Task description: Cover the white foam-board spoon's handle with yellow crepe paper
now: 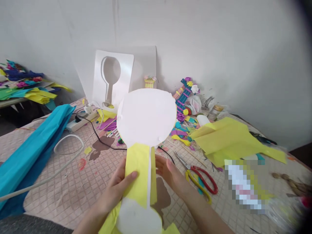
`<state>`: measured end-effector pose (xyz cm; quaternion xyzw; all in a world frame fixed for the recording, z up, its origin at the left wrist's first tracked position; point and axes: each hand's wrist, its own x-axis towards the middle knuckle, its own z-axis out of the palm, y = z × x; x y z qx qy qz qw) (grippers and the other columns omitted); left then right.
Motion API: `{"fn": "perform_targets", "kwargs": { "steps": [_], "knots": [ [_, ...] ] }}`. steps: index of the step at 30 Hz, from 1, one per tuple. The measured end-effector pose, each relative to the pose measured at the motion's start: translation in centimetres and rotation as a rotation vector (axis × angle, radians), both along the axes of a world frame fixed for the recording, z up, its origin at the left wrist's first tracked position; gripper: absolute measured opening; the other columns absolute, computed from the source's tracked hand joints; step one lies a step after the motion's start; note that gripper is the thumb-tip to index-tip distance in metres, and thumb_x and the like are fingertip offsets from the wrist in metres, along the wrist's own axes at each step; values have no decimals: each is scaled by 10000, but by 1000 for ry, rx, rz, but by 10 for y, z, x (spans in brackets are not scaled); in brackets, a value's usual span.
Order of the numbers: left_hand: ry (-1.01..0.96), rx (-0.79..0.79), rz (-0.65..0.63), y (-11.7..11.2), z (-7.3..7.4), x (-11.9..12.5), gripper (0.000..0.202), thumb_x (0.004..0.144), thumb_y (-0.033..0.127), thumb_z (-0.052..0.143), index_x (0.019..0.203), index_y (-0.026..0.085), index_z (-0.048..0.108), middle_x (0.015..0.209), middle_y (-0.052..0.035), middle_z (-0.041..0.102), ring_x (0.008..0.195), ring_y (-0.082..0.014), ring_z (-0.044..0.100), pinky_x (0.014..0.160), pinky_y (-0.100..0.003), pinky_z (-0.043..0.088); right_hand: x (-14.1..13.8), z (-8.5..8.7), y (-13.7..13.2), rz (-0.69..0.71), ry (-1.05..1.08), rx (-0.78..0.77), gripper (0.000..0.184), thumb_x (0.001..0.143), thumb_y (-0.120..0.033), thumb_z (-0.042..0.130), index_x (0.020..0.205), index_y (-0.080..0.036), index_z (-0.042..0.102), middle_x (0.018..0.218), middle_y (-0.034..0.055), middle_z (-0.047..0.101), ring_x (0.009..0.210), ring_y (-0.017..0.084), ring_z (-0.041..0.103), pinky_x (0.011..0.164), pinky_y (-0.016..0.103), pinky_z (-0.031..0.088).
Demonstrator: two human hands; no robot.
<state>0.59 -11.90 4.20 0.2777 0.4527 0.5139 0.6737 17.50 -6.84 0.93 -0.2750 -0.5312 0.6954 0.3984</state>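
A white foam-board cutout [146, 117] stands upright before me, with a rounded upper end, a narrow neck and another rounded end at the bottom. Yellow crepe paper [137, 172] covers most of the neck, and a loose flap of it hangs along the right edge. My left hand [120, 182] grips the neck, thumb on the paper in front and fingers behind. At the right edge, my right hand [172, 174] is half open, its thumb away from the paper and its fingertips near or behind the flap; whether they touch it is unclear.
Red-and-yellow-handled scissors [202, 182] lie right of my hands. A yellow paper sheet [224, 139] spreads farther right, and folded blue paper [36, 152] lies left. A white cable [48, 182] crosses the left side. White board with a cut-out hole [126, 78] leans on the wall.
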Motion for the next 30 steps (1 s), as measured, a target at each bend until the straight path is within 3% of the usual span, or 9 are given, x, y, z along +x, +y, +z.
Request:
{"fn": "perform_targets", "kwargs": {
  "steps": [3, 8, 11, 13, 17, 20, 23, 27, 30],
  "knots": [
    [-49, -37, 38, 1, 2, 10, 746, 649, 229, 673, 1307, 317, 335, 918, -38, 684, 611, -199, 651, 461, -236, 490, 3, 1, -8, 50, 191, -236, 493, 799, -547, 434, 1127, -199, 554, 1091, 96, 619, 1017, 229, 551, 856, 364, 410],
    [-90, -43, 86, 2, -1, 17, 703, 636, 168, 650, 1275, 271, 378, 789, -18, 695, 560, -190, 643, 441, -230, 483, 13, -3, -18, 111, 232, -501, 530, 793, -576, 417, 1093, -169, 575, 990, 105, 658, 956, 226, 589, 833, 367, 422],
    [-141, 12, 72, 6, -9, 16, 614, 612, 174, 676, 1175, 270, 451, 792, -7, 691, 558, -180, 640, 459, -231, 491, 17, -5, -23, 78, 182, -577, 519, 775, -571, 447, 996, -136, 626, 883, 111, 686, 847, 226, 632, 745, 349, 467],
    [-159, 44, 63, 9, -18, 15, 494, 608, 168, 687, 1060, 241, 502, 814, -12, 688, 588, -174, 644, 498, -232, 502, 20, -1, -23, -8, 141, -572, 394, 739, -477, 566, 948, -152, 643, 809, 78, 700, 740, 194, 650, 664, 298, 484],
    [-178, 91, 67, 11, -34, 17, 344, 668, 153, 657, 975, 204, 510, 909, -37, 673, 718, -175, 650, 605, -242, 518, 31, 13, -19, -171, 50, -504, 253, 640, -300, 715, 852, -176, 655, 699, 18, 700, 591, 144, 638, 561, 234, 481],
    [-198, 97, 67, 9, -42, 21, 421, 729, 151, 617, 1102, 251, 450, 1037, -43, 636, 836, -178, 636, 680, -260, 519, 36, 24, -17, -269, -83, -432, 280, 613, -310, 735, 834, -160, 652, 711, 31, 697, 599, 161, 640, 576, 262, 497],
    [-221, 108, 51, 6, -47, 25, 463, 766, 154, 584, 1176, 275, 407, 1112, -49, 600, 915, -179, 611, 735, -271, 511, 37, 33, -20, -266, -233, -326, 343, 644, -359, 705, 913, -159, 634, 757, 41, 688, 630, 177, 639, 569, 277, 494],
    [-230, 135, 54, 5, -54, 30, 473, 782, 152, 565, 1197, 298, 390, 1135, -29, 581, 951, -172, 593, 751, -266, 503, 29, 41, -29, -289, -616, -20, 269, 739, -417, 595, 851, -175, 632, 748, 28, 669, 638, 177, 620, 516, 257, 471],
    [-237, 132, 60, 4, -57, 34, 447, 784, 147, 559, 1174, 296, 398, 1085, -17, 597, 917, -164, 600, 723, -256, 501, 18, 41, -40, -321, -765, 271, 216, 803, -338, 521, 935, -199, 620, 853, 25, 676, 767, 189, 628, 629, 282, 502]
  ]
}}
